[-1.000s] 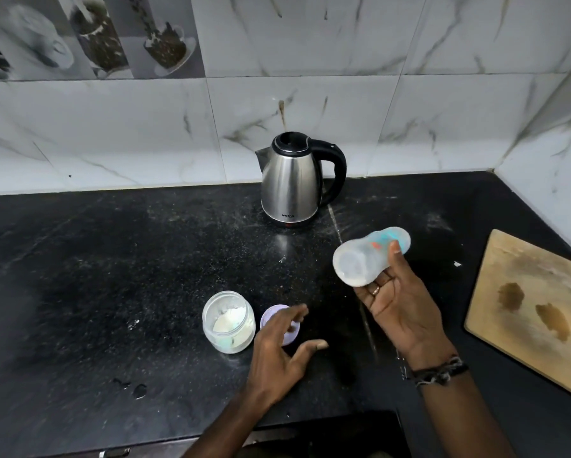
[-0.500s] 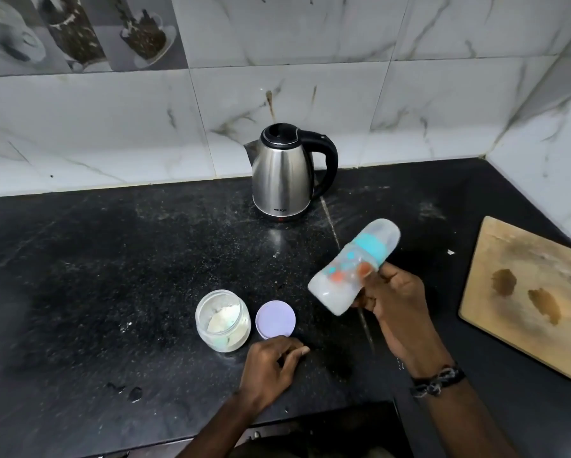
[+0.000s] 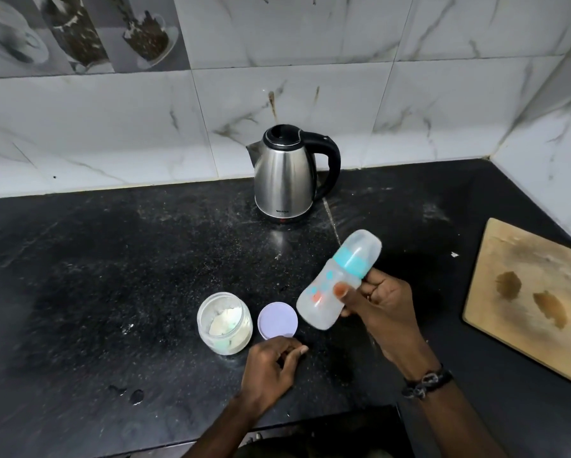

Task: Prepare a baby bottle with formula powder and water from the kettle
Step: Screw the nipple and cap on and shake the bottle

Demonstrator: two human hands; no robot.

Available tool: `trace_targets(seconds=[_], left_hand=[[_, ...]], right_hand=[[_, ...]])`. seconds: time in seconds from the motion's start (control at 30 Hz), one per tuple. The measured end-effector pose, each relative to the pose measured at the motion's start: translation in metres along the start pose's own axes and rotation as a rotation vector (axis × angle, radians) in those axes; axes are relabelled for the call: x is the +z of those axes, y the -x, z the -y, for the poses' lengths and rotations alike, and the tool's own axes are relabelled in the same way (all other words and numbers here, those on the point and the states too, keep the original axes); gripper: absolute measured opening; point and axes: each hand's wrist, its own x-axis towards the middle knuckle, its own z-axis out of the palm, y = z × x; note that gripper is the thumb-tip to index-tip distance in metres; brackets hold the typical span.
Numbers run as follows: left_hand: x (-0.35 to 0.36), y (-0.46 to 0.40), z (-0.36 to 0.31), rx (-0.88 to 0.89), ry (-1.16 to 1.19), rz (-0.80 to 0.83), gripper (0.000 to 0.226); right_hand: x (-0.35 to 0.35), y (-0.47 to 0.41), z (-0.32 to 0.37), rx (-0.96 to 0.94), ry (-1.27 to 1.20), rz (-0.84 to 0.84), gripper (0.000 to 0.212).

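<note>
My right hand [image 3: 381,304] grips a frosted baby bottle [image 3: 335,282] with a teal collar and clear cap, held tilted above the black counter [image 3: 96,276], cap end up to the right. An open glass jar [image 3: 224,323] with pale formula powder inside stands on the counter. Its lilac lid [image 3: 277,320] lies flat just right of it. My left hand [image 3: 272,368] rests on the counter right below the lid, fingers curled and holding nothing. A steel kettle [image 3: 285,181] with a black handle stands at the back, against the wall.
A stained wooden cutting board [image 3: 528,299] lies at the right side of the counter. Marble-tiled walls close off the back and the right corner. The counter's front edge runs just below my left wrist. Small wet spots [image 3: 135,395] mark the counter at front left.
My left hand drew back from the lilac lid and curled its fingers. My right hand turned the bottle from base-toward-me to a sideways tilt with the cap end raised.
</note>
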Motion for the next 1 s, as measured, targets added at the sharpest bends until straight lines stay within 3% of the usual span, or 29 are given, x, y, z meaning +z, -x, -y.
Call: trace_targets(seconds=[0.17,0.3,0.43,0.53,0.6,0.7,0.87,1.0], left_hand=[[0.001,0.000,0.000,-0.008,-0.020,-0.013,0.010],[-0.001,0.001,0.000,0.000,-0.026,-0.008,0.010],[0.000,0.000,-0.001,-0.004,-0.030,-0.012,0.012],[0.000,0.000,-0.001,-0.003,-0.026,-0.015,0.012],[-0.001,0.001,0.000,-0.003,-0.020,-0.011,0.011],[0.000,0.001,0.000,-0.010,-0.022,-0.010,0.010],[-0.001,0.001,0.001,-0.017,-0.024,-0.004,0.010],[0.000,0.001,0.000,-0.023,-0.029,-0.009,0.011]], right_hand=[[-0.001,-0.002,-0.002,0.040,-0.200,-0.042,0.073],[0.000,0.000,0.001,-0.030,0.052,0.028,0.055],[-0.003,-0.002,0.002,0.024,-0.195,-0.020,0.065],[-0.002,-0.003,0.004,-0.052,0.072,-0.009,0.042],[-0.004,-0.001,0.003,-0.067,0.117,0.036,0.051],[-0.004,-0.001,0.003,-0.035,-0.090,-0.033,0.070],[-0.007,-0.001,0.000,-0.079,0.130,0.022,0.032],[-0.009,-0.002,0.003,-0.043,-0.116,-0.027,0.057]])
